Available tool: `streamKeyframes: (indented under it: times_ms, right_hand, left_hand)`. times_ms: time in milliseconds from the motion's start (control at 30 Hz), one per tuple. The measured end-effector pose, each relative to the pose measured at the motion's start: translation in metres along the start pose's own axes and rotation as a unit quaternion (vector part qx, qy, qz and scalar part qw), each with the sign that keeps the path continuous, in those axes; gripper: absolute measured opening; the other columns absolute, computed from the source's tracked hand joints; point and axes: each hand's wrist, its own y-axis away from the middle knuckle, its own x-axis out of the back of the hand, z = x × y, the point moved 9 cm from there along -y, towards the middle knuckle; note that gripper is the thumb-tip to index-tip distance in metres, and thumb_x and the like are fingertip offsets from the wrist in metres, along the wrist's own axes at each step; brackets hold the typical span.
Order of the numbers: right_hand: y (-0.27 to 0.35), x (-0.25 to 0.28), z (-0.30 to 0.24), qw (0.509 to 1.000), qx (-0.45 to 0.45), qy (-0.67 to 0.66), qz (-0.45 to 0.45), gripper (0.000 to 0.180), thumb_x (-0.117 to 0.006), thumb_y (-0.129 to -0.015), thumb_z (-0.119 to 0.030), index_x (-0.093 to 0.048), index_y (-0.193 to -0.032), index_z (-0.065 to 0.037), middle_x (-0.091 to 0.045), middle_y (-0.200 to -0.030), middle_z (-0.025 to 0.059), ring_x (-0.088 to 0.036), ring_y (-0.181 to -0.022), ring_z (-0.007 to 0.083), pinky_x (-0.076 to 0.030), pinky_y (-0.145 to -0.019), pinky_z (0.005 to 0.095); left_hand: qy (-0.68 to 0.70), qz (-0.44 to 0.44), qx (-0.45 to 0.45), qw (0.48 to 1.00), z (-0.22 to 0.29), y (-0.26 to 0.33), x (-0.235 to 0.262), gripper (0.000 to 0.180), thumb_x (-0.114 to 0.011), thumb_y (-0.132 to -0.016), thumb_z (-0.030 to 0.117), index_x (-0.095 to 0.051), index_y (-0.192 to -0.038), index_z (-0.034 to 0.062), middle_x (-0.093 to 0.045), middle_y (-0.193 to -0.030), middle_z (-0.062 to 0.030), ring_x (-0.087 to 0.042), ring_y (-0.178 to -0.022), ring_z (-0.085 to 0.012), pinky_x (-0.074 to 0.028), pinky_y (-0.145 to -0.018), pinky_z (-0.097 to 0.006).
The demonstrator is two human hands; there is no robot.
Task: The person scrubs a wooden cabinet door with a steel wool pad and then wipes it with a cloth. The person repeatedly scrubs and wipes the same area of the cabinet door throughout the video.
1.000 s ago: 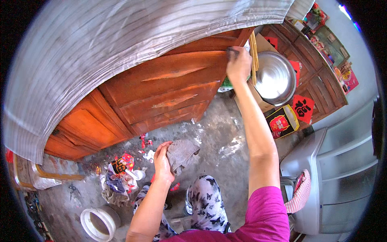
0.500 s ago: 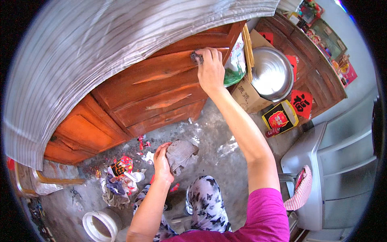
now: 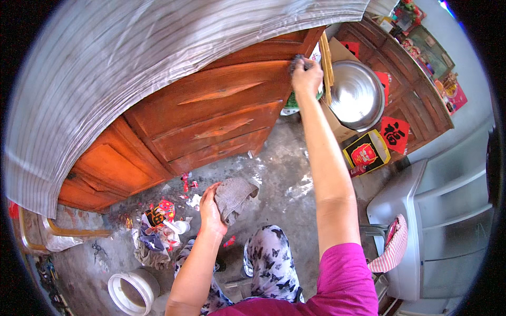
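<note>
My right hand (image 3: 307,80) reaches far forward to the right edge of a reddish-brown wooden cabinet (image 3: 211,118). Its fingers are closed round a dark grey scouring pad (image 3: 298,63), pressed against the cabinet's corner near the top. Lower down, my left hand (image 3: 212,215) grips a damp-looking grey cloth (image 3: 234,199) above the concrete floor, clear of the cabinet. The cabinet front has carved drawer panels, and a striped grey sheet (image 3: 132,68) drapes over its top.
Beside the cabinet's right end stand a cardboard box, a large metal basin (image 3: 358,95) and a black-and-red carton (image 3: 366,154). A litter pile (image 3: 153,239) and a white bucket (image 3: 134,292) lie to the left. A grey chest (image 3: 400,226) stands at right.
My right hand has slid rightward with the scouring pad, from the drawer front to the cabinet's right edge. My left hand still holds the cloth in nearly the same place.
</note>
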Motion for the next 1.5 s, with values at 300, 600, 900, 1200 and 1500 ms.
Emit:
streamKeyframes:
  times_ms: [300, 600, 900, 1200, 1500]
  right_hand:
    - [0.066, -0.017, -0.078, 0.975, 0.205, 0.054, -0.068, 0.024, -0.073, -0.093, -0.021, -0.065, -0.112, -0.008, -0.060, -0.118, 0.0231, -0.059, -0.113, 0.0434, -0.049, -0.097, 0.0510]
    - [0.029, -0.011, -0.017, 0.997, 0.026, -0.055, 0.040, 0.024, -0.072, -0.093, -0.020, -0.067, -0.108, -0.002, -0.065, -0.106, 0.0245, -0.060, -0.104, 0.0399, -0.047, -0.096, 0.0482]
    - [0.107, -0.020, -0.122, 0.958, 0.275, 0.064, -0.053, 0.020, -0.069, -0.095, -0.020, -0.067, -0.113, -0.009, -0.060, -0.119, 0.0186, -0.058, -0.116, 0.0399, -0.050, -0.096, 0.0509]
    - [0.015, 0.001, -0.024, 0.992, 0.039, 0.121, -0.022, 0.033, -0.072, -0.092, -0.032, -0.067, -0.111, -0.005, -0.063, -0.116, 0.0254, -0.062, -0.112, 0.0424, -0.050, -0.097, 0.0522]
    - [0.220, -0.089, -0.216, 0.931, 0.337, -0.035, -0.137, 0.023, -0.076, -0.088, -0.027, -0.070, -0.105, -0.012, -0.061, -0.110, 0.0149, -0.061, -0.104, 0.0377, -0.056, -0.084, 0.0499]
  left_hand:
    - [0.047, -0.015, 0.038, 0.998, -0.011, -0.006, 0.003, 0.033, -0.048, -0.104, 0.028, -0.066, -0.119, 0.0047, -0.072, -0.113, -0.0110, -0.070, -0.104, -0.0260, -0.057, -0.090, -0.042]
    - [0.222, -0.090, 0.071, 0.968, 0.008, 0.006, -0.016, 0.050, -0.044, -0.107, 0.048, -0.064, -0.134, 0.0105, -0.071, -0.129, -0.0109, -0.068, -0.116, -0.0288, -0.054, -0.100, -0.044]
    - [0.181, -0.119, 0.108, 0.970, -0.004, 0.016, -0.027, 0.052, -0.051, -0.104, 0.053, -0.067, -0.131, 0.0125, -0.073, -0.123, -0.0062, -0.069, -0.109, -0.0253, -0.054, -0.094, -0.042]
    - [0.175, -0.108, 0.066, 0.976, 0.002, 0.002, -0.005, 0.043, -0.052, -0.105, 0.042, -0.065, -0.130, 0.0098, -0.073, -0.123, -0.0073, -0.068, -0.110, -0.0251, -0.052, -0.098, -0.042]
    - [0.128, -0.063, 0.079, 0.987, -0.009, 0.001, -0.016, 0.046, -0.043, -0.107, 0.045, -0.067, -0.127, 0.0111, -0.074, -0.120, -0.0052, -0.070, -0.107, -0.0222, -0.056, -0.090, -0.039]
